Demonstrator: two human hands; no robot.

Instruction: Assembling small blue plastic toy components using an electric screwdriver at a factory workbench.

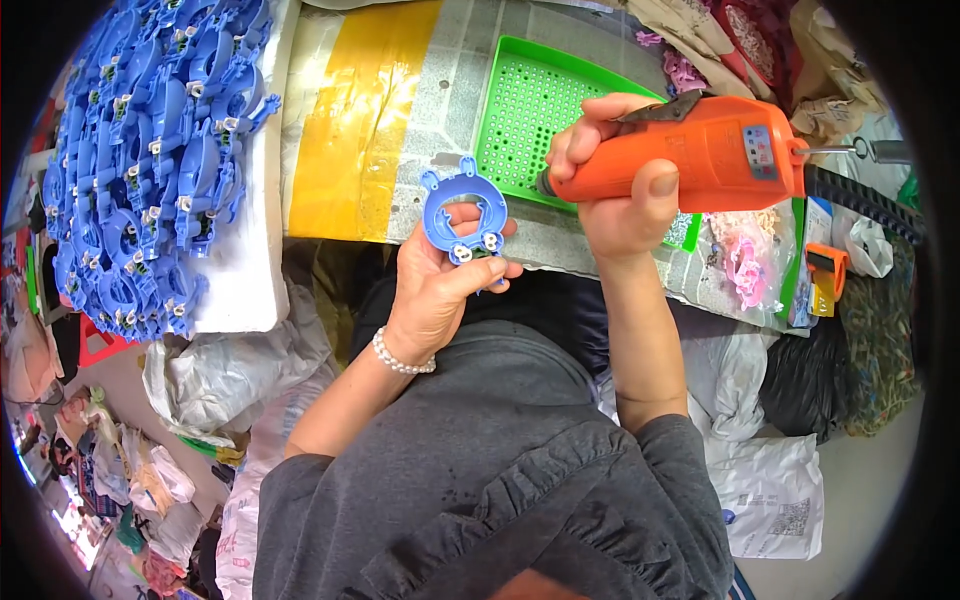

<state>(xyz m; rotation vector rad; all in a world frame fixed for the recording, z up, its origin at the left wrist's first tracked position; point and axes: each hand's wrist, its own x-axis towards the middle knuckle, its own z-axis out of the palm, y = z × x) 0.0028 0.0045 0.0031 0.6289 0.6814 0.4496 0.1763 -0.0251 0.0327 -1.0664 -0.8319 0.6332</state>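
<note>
My left hand [428,285] grips a blue plastic ring-shaped casing [436,222] by its lower edge, thumb in front. Small ear-like lugs stick up from the top of this casing, and white eye-like pieces sit at its bottom. My right hand [622,215] is wrapped round an orange electric screwdriver [700,150], held level with its dark nose pointing left. A gap separates that nose from the casing. From the tool's right end run a black coiled cord [865,205] and a metal hook.
Many similar blue casings [150,150] crowd a white foam board [250,270] on the left. A green perforated basket [487,130] lies beyond my hands, beside a strip of yellow tape [350,120]. Pink pieces in a clear bag [748,265] rest at right. Plastic sacks [775,495] lie below the bench.
</note>
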